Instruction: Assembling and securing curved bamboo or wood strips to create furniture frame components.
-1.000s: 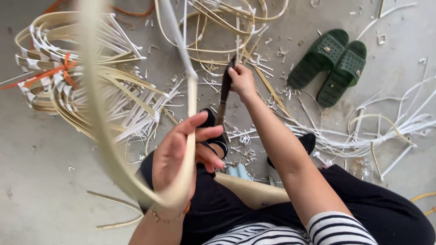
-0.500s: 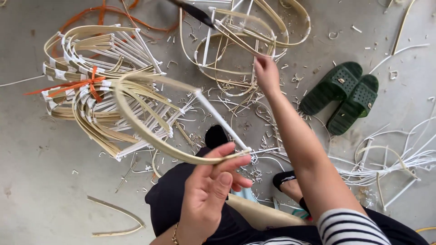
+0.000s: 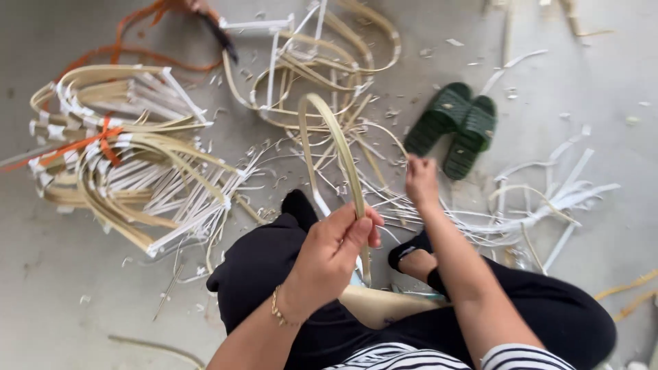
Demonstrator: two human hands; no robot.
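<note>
**Inspector:** Grey concrete floor (image 3: 62, 274), littered with pale offcuts. Report on the strip in hand.

**Assistant:** One flat tan cane strip (image 3: 340, 147) arches up from the lap. The left hand (image 3: 336, 250) is closed around its lower run, thumb and fingers pinching it flat; the strip passes on downward past the palm toward the knees. Its far end bends over and drops among the scraps in front.

**Inspector:** And the right hand?

**Assistant:** The right hand (image 3: 421, 179) reaches forward and low to the floor, fingers curled among thin white slivers (image 3: 480, 223). Whether it grips one I cannot tell.

**Inspector:** Progress?

**Assistant:** By my judgement, well under way. A bundle of bent strips (image 3: 130, 171), tied with orange cord (image 3: 103, 140), lies well apart to the left and looks finished. Loose loops (image 3: 308, 68) lie ahead, apparently not yet bundled. The held strip is neither tied nor laid with either group.

**Inspector:** Anything else nearby?

**Assistant:** A pair of green sandals (image 3: 456, 127) sits just beyond the right hand, and a dark-handled tool (image 3: 221, 35) lies at the top, blurred.
</note>
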